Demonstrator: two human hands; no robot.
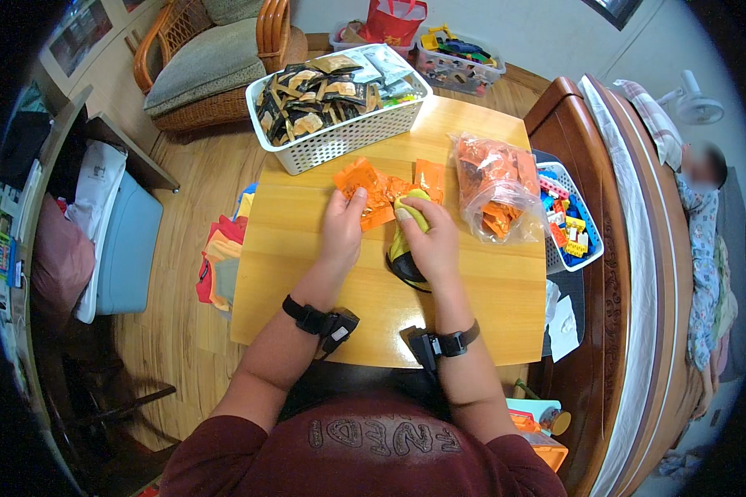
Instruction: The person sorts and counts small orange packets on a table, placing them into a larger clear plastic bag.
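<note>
My left hand (343, 231) pinches a shiny orange foil packet (362, 180) between thumb and fingers, over the wooden table (298, 248). My right hand (432, 239) grips a yellow-green and black fabric item (402, 248), perhaps a small pouch or shoe, whose lower end is near the tabletop. More orange packets (429, 176) lie just beyond both hands, some overlapping. To the right rests a clear plastic bag (497, 180) with several orange packets inside. What my fingertips cover is hidden.
A white perforated basket (348, 140) of black-and-gold and silver packets stands at the table's far left. Right of the table is a basket of toy bricks (573, 233), beside a wooden bed (609, 248) with a person on it. A wicker armchair (205, 68) stands at the back left.
</note>
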